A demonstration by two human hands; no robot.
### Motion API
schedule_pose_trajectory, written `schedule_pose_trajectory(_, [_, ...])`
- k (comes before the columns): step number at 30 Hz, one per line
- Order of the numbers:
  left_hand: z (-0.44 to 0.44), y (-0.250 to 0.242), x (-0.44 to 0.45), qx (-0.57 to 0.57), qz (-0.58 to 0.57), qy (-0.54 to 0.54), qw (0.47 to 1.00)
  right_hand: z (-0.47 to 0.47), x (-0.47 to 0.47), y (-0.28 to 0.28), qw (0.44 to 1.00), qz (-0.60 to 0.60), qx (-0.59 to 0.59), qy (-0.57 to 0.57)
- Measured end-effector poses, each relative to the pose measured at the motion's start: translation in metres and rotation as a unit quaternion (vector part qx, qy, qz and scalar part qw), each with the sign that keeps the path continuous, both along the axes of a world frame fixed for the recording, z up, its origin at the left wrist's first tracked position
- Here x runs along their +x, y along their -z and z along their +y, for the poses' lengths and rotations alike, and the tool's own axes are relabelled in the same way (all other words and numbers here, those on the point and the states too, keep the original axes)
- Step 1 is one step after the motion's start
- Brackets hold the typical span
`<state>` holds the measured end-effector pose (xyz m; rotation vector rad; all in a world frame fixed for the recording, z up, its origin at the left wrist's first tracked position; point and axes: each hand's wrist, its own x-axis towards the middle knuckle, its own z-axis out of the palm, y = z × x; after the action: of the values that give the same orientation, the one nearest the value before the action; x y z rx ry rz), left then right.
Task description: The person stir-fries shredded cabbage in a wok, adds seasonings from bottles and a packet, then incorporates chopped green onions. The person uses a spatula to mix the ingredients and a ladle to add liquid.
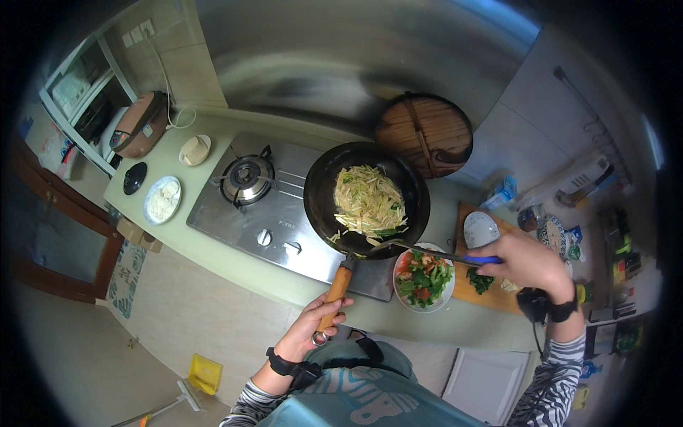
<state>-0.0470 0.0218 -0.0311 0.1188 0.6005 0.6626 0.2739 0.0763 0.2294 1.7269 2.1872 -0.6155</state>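
My left hand (317, 320) is wrapped around the wooden handle (338, 285) of a dark wok (320, 197). Inside the wok lies a heap of pale, stick-cut vegetables (370, 200) with some green pieces. My right hand (520, 261) grips a spatula (432, 253) by its blue-tipped handle; its working end is at the wok's near right rim. Just below the spatula stands a white bowl (449, 296) of green leaves and reddish pieces. Beyond it, under and beside my right hand, a wooden cutting board (493, 300) carries a small patterned dish (480, 229) and chopped greens (479, 281).
A round wooden lid (424, 133) leans behind the wok. The steel gas stove (229, 224) has a bare left burner (247, 173). Further left are a bowl of rice (163, 200), a black lid (135, 178), a small dish (205, 143) and a rice cooker (140, 125).
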Motion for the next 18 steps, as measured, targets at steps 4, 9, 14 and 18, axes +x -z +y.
schedule_pose_trajectory(4, [0.000,0.001,0.002,0.013,0.014,-0.011,1.000,0.002,-0.020,0.045,0.996,0.071,0.053,0.026])
schedule_pose_trajectory(9, [-0.001,0.002,0.003,0.019,0.006,-0.022,1.000,-0.002,0.004,0.034,0.984,0.170,0.034,0.048])
schedule_pose_trajectory(14, [-0.001,0.002,0.002,0.022,0.016,-0.019,0.999,-0.010,0.021,0.023,0.884,0.298,-0.186,0.308])
schedule_pose_trajectory(18, [-0.001,0.001,0.003,0.020,0.016,-0.016,1.000,-0.018,0.025,0.033,0.851,0.347,-0.219,0.328])
